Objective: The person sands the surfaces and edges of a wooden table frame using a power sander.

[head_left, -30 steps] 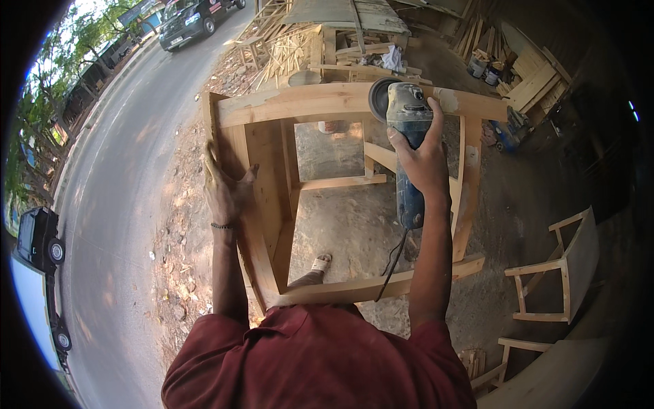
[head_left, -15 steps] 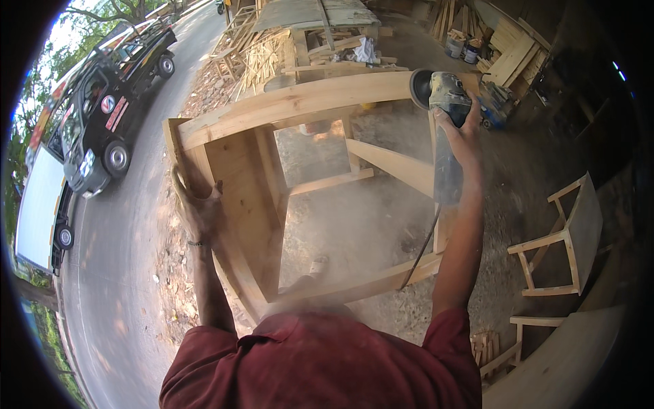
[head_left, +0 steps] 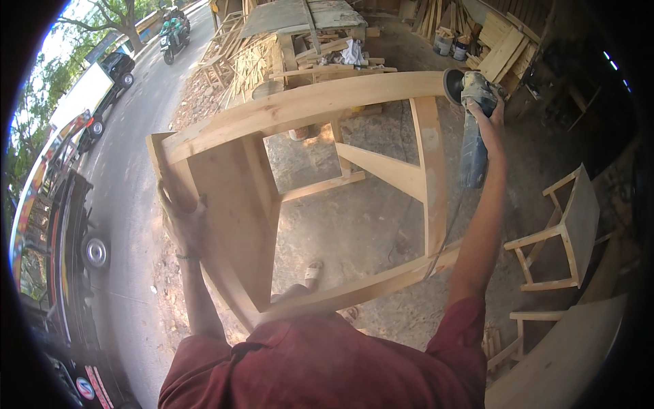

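A large pale wooden furniture frame stands in front of me, with a broad side panel on its left. My right hand is wrapped round an angle grinder, held near the frame's far right corner. The grinder's round disc is at the end of the far curved rail; I cannot tell if it touches. Its cord hangs down across the near rail. On the left, my left hand grips the panel's edge, thumb inside and fingers along the outer side.
A small wooden stool lies on its side to the right. Behind the frame stands a worktable amid scrap wood. Paint buckets sit farther right. Vehicles and a motorbike are on the road at left.
The grinder and my right hand have shifted right, to the end of the far rail. The dust has thinned. The dark truck has come nearer along the road, and a motorbike has appeared.
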The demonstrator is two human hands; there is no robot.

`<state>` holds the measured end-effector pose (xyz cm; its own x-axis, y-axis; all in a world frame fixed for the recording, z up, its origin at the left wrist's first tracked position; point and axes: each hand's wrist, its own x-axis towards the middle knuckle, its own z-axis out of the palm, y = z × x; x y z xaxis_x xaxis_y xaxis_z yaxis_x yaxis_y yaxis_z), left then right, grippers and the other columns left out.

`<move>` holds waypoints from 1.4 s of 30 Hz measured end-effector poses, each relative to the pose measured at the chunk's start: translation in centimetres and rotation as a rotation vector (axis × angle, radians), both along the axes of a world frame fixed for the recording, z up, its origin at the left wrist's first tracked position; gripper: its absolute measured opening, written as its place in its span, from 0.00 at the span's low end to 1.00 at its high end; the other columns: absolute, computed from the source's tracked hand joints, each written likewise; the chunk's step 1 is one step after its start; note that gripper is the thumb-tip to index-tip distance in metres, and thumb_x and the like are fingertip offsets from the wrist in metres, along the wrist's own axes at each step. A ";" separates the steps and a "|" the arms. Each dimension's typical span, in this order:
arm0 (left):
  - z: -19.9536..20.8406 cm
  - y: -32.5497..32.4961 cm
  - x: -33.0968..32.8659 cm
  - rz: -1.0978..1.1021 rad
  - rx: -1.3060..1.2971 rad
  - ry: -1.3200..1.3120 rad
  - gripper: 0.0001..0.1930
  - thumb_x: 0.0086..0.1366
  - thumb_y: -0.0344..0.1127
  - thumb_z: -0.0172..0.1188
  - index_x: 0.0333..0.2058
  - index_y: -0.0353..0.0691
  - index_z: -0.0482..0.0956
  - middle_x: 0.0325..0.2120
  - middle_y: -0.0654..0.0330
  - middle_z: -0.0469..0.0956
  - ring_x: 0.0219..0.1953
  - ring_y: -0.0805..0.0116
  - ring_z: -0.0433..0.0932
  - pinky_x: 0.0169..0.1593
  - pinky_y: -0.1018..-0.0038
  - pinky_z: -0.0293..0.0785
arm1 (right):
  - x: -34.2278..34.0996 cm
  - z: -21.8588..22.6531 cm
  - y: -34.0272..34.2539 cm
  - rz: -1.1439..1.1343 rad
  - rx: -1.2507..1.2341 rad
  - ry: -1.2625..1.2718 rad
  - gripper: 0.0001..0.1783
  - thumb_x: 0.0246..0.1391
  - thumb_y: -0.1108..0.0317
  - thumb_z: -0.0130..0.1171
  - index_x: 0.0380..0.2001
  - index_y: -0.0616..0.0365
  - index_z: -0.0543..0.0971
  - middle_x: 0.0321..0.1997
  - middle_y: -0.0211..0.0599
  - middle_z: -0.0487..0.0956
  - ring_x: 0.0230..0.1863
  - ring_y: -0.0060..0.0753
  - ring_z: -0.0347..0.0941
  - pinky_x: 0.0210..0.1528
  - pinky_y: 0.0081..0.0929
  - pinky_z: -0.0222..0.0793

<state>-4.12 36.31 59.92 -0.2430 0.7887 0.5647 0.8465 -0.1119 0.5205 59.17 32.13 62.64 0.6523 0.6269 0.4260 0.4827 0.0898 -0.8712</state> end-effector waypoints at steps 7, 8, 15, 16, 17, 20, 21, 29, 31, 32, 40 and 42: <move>0.6 -0.1 0.9 0.009 -0.023 -0.020 0.55 0.54 0.44 0.75 0.74 0.46 0.48 0.54 0.32 0.76 0.56 0.33 0.77 0.56 0.51 0.76 | 1.5 0.6 0.1 -0.087 -0.069 0.030 0.54 0.51 0.47 0.71 0.71 0.67 0.57 0.67 0.54 0.69 0.67 0.45 0.68 0.68 0.37 0.63; 0.5 0.0 0.6 0.012 -0.021 -0.006 0.55 0.54 0.45 0.75 0.74 0.46 0.48 0.54 0.31 0.76 0.56 0.33 0.77 0.57 0.51 0.76 | 1.4 0.7 0.0 -0.101 -0.078 0.023 0.54 0.51 0.47 0.71 0.71 0.67 0.57 0.67 0.54 0.69 0.67 0.45 0.68 0.68 0.37 0.62; 0.4 0.0 0.5 -0.005 -0.102 -0.007 0.55 0.57 0.47 0.74 0.74 0.43 0.45 0.62 0.31 0.69 0.62 0.34 0.72 0.61 0.49 0.72 | 0.0 1.1 0.3 -0.088 -0.117 -0.025 0.57 0.49 0.41 0.70 0.72 0.64 0.57 0.65 0.54 0.72 0.65 0.48 0.71 0.68 0.38 0.63; 0.5 -0.2 0.6 -0.011 -0.129 -0.003 0.55 0.58 0.48 0.73 0.74 0.42 0.45 0.64 0.32 0.67 0.64 0.35 0.70 0.62 0.50 0.71 | -0.6 1.2 0.6 -0.074 -0.117 -0.029 0.57 0.49 0.41 0.70 0.72 0.64 0.57 0.65 0.54 0.72 0.64 0.48 0.71 0.68 0.37 0.63; -0.3 0.2 0.0 -0.099 -0.088 -0.041 0.53 0.61 0.47 0.71 0.74 0.40 0.43 0.66 0.33 0.63 0.67 0.38 0.66 0.65 0.51 0.68 | -1.2 1.2 0.3 -0.064 -0.133 -0.041 0.57 0.49 0.40 0.70 0.71 0.63 0.57 0.64 0.54 0.73 0.64 0.49 0.72 0.68 0.38 0.63; -3.3 1.7 -4.7 -0.291 0.024 -0.165 0.46 0.71 0.46 0.60 0.75 0.36 0.41 0.72 0.36 0.54 0.74 0.47 0.55 0.72 0.57 0.58 | -5.8 2.3 0.9 -0.005 -0.101 -0.102 0.57 0.48 0.39 0.70 0.71 0.62 0.57 0.64 0.55 0.74 0.64 0.51 0.72 0.68 0.39 0.62; -4.2 1.7 -5.5 -0.331 0.040 -0.224 0.42 0.75 0.46 0.55 0.75 0.35 0.41 0.73 0.37 0.52 0.75 0.50 0.52 0.74 0.59 0.54 | -6.6 2.2 1.3 0.013 -0.084 -0.135 0.57 0.48 0.39 0.70 0.71 0.62 0.58 0.64 0.56 0.74 0.64 0.51 0.72 0.68 0.39 0.62; -6.1 2.5 -6.8 -0.239 -0.026 -0.214 0.32 0.81 0.49 0.37 0.74 0.34 0.48 0.73 0.39 0.53 0.75 0.47 0.52 0.75 0.61 0.52 | -17.3 3.1 2.4 0.169 -0.075 -0.176 0.52 0.50 0.43 0.70 0.69 0.57 0.59 0.62 0.61 0.74 0.62 0.56 0.74 0.63 0.42 0.69; -5.4 2.4 -5.3 -0.263 0.015 -0.212 0.33 0.81 0.50 0.37 0.74 0.34 0.49 0.72 0.39 0.56 0.74 0.47 0.55 0.74 0.61 0.54 | -19.4 2.8 2.7 0.225 -0.060 -0.220 0.51 0.52 0.46 0.70 0.70 0.56 0.57 0.63 0.62 0.74 0.63 0.57 0.74 0.64 0.43 0.70; -4.8 2.2 -4.8 -0.258 -0.013 -0.256 0.33 0.81 0.51 0.37 0.73 0.34 0.50 0.72 0.39 0.56 0.74 0.47 0.56 0.74 0.61 0.54 | -21.4 2.8 2.6 0.258 -0.068 -0.206 0.50 0.52 0.47 0.70 0.71 0.55 0.56 0.63 0.61 0.74 0.63 0.57 0.74 0.64 0.43 0.70; -3.9 3.1 -5.4 -0.325 0.036 -0.369 0.31 0.81 0.47 0.39 0.72 0.31 0.53 0.69 0.38 0.61 0.73 0.47 0.60 0.73 0.62 0.57 | -32.9 3.9 3.1 0.363 -0.053 -0.235 0.49 0.53 0.51 0.70 0.70 0.55 0.57 0.62 0.60 0.74 0.62 0.56 0.75 0.64 0.44 0.69; -4.5 3.4 -6.0 -0.357 0.040 -0.418 0.31 0.81 0.47 0.39 0.72 0.30 0.54 0.69 0.37 0.62 0.72 0.46 0.60 0.73 0.62 0.58 | -35.5 4.6 3.0 0.407 -0.051 -0.247 0.48 0.53 0.51 0.69 0.70 0.56 0.56 0.62 0.61 0.74 0.62 0.56 0.75 0.64 0.44 0.69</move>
<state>-10.15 39.66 55.38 -0.1740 0.8431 0.5088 0.4747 -0.3809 0.7935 23.68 35.09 67.22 0.2325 0.8345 0.4996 0.6106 0.2746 -0.7428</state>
